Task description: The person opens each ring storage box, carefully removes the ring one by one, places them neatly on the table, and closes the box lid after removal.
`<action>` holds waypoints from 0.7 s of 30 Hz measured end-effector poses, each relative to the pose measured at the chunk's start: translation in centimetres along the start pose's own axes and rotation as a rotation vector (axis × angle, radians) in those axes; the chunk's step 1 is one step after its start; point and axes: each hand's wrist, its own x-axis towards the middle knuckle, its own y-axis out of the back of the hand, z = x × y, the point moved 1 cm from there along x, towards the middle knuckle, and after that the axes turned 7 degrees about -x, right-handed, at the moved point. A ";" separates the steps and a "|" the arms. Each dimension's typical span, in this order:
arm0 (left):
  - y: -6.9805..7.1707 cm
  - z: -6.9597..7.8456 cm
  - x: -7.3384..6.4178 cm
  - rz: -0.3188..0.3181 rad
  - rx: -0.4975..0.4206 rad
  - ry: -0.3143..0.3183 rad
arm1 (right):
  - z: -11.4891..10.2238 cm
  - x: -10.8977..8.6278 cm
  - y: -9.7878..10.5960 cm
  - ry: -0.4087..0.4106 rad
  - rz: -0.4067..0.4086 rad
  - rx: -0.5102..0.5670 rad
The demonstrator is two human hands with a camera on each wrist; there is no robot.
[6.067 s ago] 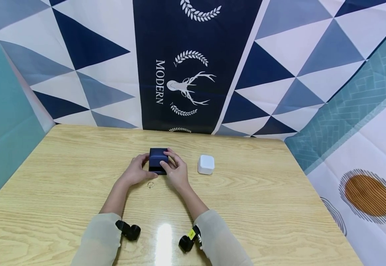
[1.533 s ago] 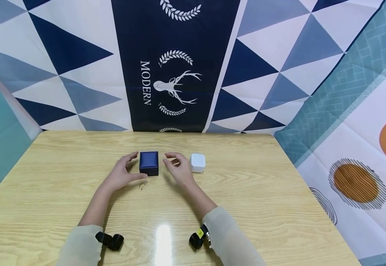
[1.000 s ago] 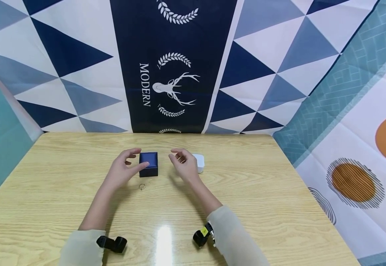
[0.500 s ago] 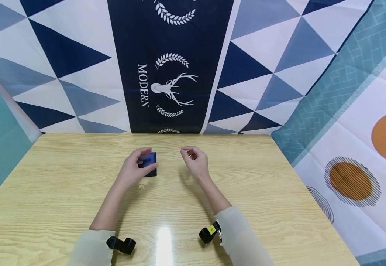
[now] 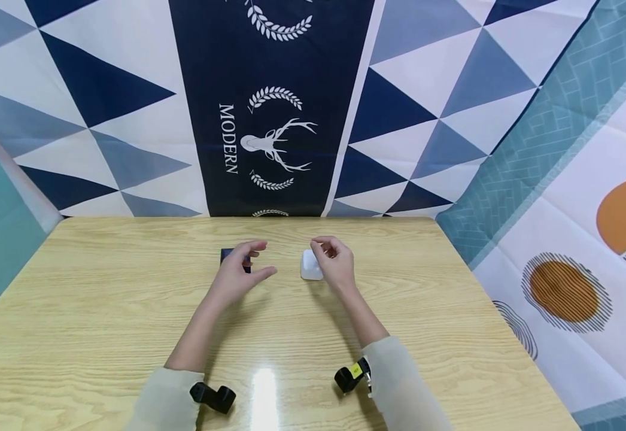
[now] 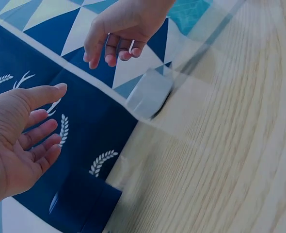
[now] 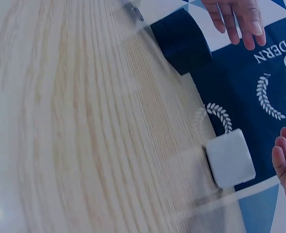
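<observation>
My left hand (image 5: 237,272) hovers over the table with spread, gently bent fingers and holds nothing. Behind it, partly covered in the head view, stands a dark blue ring box (image 7: 182,41), its lid down. A thin ring (image 7: 139,13) lies on the table beside that box in the right wrist view; the left arm hides it in the head view. My right hand (image 5: 337,263) is raised by a white rounded box (image 5: 310,267), hiding part of it. Its fingers are loosely curled, and nothing shows between them in the left wrist view.
A light wood table (image 5: 130,335) carries everything. A patterned cloth (image 5: 280,120) with triangles and a deer print hangs behind the table's back edge. Another cloth (image 5: 561,287) hangs along the right side. Black cameras (image 5: 213,397) sit on both sleeves.
Earlier both hands held the blue ring box; they have let go, and its lid is down. Both hands then moved right, the left one across the box, the right one over to the white box.
</observation>
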 end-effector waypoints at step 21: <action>-5.1 -0.2 1.2 0.007 -0.083 -0.047 | 2.3 -0.3 2.3 -0.064 -0.032 -0.056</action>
